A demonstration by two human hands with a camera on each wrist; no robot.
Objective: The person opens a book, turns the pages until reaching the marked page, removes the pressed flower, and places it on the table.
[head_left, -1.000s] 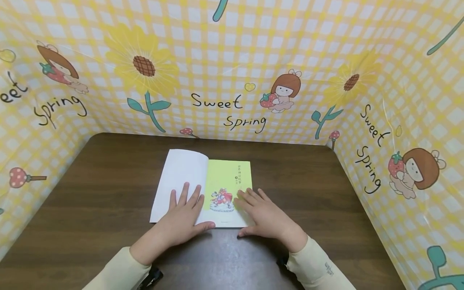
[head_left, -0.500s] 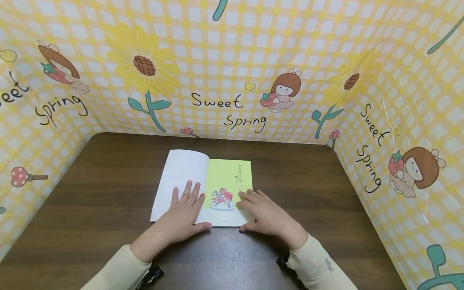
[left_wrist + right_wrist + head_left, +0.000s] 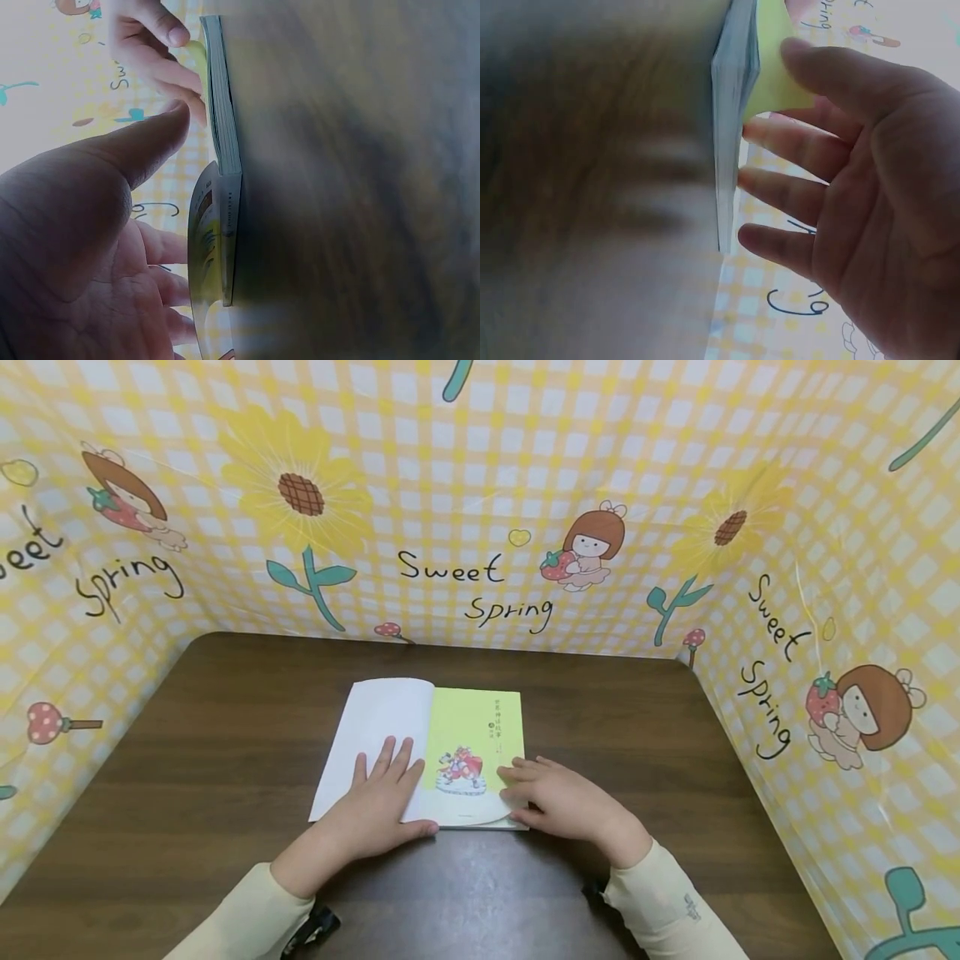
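A paperback book lies open on the dark wooden table. Its left side is blank white; the right page is yellow-green above and white below, with a small colored figure and a column of characters. Flat fingers of my left hand rest on the white side, the thumb by the lower edge near the spine. My right hand pinches the lower right corner of the right page between thumb and fingers. In the right wrist view that page bends up from the page block beneath.
The brown table top surrounds the book. Yellow-checked cloth printed with flowers and cartoon figures stands as walls at the back and both sides.
My right hand has shifted slightly right, its fingers drawing in at the page corner, which has lifted. The left hand stays nearly in place; the white side's top edge has sunk a little.
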